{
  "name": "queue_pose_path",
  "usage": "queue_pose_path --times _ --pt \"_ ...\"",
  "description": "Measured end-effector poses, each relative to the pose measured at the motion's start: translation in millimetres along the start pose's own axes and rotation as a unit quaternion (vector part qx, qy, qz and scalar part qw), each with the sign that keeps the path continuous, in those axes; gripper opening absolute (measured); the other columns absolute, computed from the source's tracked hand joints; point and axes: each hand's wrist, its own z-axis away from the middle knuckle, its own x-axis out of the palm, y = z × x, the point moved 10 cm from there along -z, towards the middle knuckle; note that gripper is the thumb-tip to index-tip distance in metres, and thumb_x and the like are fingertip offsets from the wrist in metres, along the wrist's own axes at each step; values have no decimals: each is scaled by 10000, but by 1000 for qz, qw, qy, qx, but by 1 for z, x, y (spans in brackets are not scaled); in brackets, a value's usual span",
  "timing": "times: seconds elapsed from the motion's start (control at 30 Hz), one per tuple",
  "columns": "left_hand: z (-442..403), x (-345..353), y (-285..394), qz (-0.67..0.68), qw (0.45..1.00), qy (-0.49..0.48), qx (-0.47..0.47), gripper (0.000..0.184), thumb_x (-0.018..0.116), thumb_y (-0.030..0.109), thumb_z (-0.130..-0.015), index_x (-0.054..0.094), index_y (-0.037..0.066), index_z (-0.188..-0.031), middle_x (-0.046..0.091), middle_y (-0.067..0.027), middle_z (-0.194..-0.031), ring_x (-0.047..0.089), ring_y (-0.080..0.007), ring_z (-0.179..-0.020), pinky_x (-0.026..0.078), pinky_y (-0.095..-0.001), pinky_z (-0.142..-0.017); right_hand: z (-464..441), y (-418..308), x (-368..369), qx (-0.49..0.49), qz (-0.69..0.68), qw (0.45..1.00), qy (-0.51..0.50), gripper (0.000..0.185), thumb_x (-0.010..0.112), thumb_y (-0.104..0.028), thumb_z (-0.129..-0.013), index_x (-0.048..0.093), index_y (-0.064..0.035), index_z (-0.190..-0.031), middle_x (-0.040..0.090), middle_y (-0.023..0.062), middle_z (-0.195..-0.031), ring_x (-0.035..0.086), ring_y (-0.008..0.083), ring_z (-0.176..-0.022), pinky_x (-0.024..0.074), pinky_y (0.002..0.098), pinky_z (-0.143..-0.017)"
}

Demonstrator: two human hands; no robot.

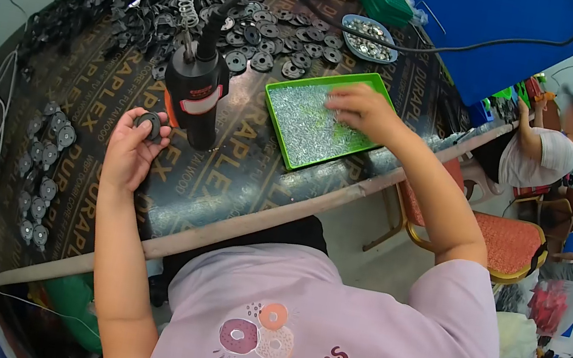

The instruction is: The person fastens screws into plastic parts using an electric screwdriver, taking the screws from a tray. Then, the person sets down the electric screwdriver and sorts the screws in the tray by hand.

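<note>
My left hand grips a round black plastic disc between thumb and fingers. Just right of it, a black electric screwdriver hangs upright from a coiled spring, its cable arching to the right. My right hand is over a green tray spread with small silvery screws. The fingers of this hand are bent together, slightly blurred, and whatever they pinch is hidden.
Loose black parts are heaped at the back left, with several discs nearer the tray. More discs lie at the left. A bowl of metal pieces stands behind the tray. Another person sits at the right.
</note>
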Motion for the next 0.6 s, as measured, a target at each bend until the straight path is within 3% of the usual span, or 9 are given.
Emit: queue_pose_path --times 0.13,0.2,0.27,0.4,0.5,0.6 --pt "2 -2 -1 7 1000 -1 1 231 546 40 -918 451 74 -1126 600 -169 -1121 638 -232 -919 537 -354 -793 -4 -17 11 -31 -4 997 71 334 721 -51 -763 677 -108 -1089 634 82 -1154 555 314 -1103 471 407 -911" --pt "3 -2 0 13 1000 0 2 232 547 39 -917 453 73 -1126 598 -169 -1124 636 -232 -917 536 -354 -793 5 -37 5 -45 -23 998 37 297 728 -50 -752 693 -98 -1043 640 80 -1154 552 319 -1106 473 409 -912" --pt "2 -3 1 23 1000 3 5 232 548 38 -916 454 72 -1125 597 -170 -1128 635 -232 -915 536 -355 -793 19 -35 9 -44 -41 995 -80 243 733 -55 -745 713 -95 -984 646 69 -1156 558 306 -1101 478 403 -914" --pt "-1 0 -1 6 1000 -2 -9 235 553 43 -916 455 72 -1128 594 -168 -1138 629 -229 -914 531 -352 -801 19 18 -9 43 51 998 -19 220 726 -83 -757 720 -96 -977 653 69 -1160 574 288 -1094 490 383 -893" --pt "1 1 -1 5 1000 -7 -7 233 550 41 -916 455 72 -1127 594 -166 -1137 628 -228 -922 529 -351 -803 7 -2 -1 3 37 998 58 215 717 -78 -769 720 -101 -983 660 68 -1146 580 299 -1078 495 387 -885" --pt "3 1 2 15 1000 5 -1 230 545 37 -918 455 72 -1127 593 -170 -1135 627 -230 -924 530 -351 -801 20 -36 1 -32 -14 999 1 221 723 -58 -756 718 -95 -974 663 69 -1144 582 305 -1076 500 387 -881"
